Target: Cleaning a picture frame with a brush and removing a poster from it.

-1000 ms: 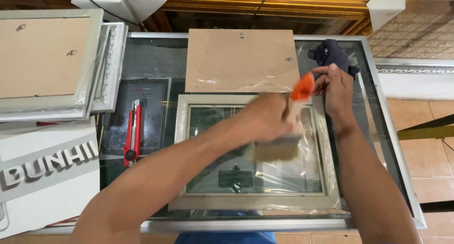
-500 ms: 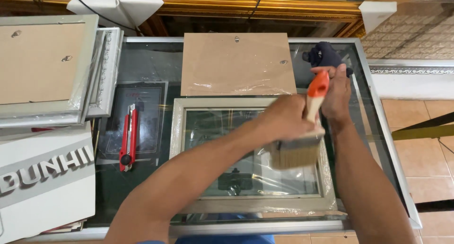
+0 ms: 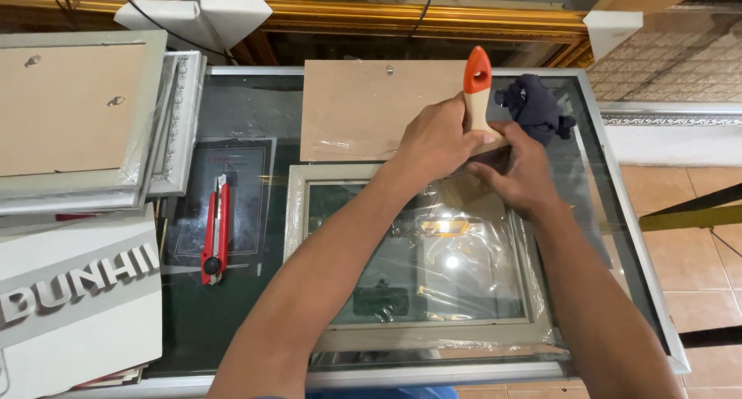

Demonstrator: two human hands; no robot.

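Observation:
My left hand [image 3: 439, 142] grips the handle of a wide paintbrush [image 3: 477, 73] with an orange tip and a pale wooden shaft. The brush stands upright over the top right corner of a grey picture frame [image 3: 297, 213]. The frame lies flat on the glass table, and its glass is covered with crinkled clear plastic film [image 3: 456, 260]. My right hand [image 3: 519, 176] closes around the brush's lower end, hiding the bristles, and rests at that same corner of the frame.
A brown backing board [image 3: 355, 109] lies just behind the frame, with a dark cloth [image 3: 539, 109] to its right. A red utility knife [image 3: 215, 230] lies at the left, beside stacked frames [image 3: 77, 113] and a white box [image 3: 77, 314]. The table's metal edge [image 3: 622, 206] runs along the right.
The brush has moved from the frame's right side up to its top right corner and now stands upright. My right hand has moved onto the brush's lower end.

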